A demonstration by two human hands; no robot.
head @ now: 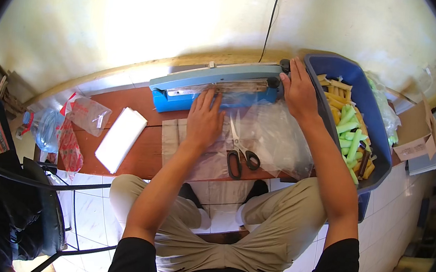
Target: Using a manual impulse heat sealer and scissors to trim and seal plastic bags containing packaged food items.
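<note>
A blue hand impulse sealer (216,81) stands at the back of the low reddish table, its long arm raised. My left hand (206,117) lies flat with its fingertips on clear plastic film at the sealing bar. At the handle end of the raised arm, my right hand (299,89) rests with its fingers against the black knob; whether it grips is hard to see. Clear plastic bags (275,136) are spread below the sealer. Scissors with black handles (241,148) lie on them, blades partly apart.
A dark blue plastic tub (384,153) of yellow, green and brown filled tubes stands at the right, beside a cardboard box (416,129). A folded white sheet (121,140), red-printed plastic bags (90,114) and a clear plastic bottle (46,129) are at the left. A black chair (48,213) stands lower left.
</note>
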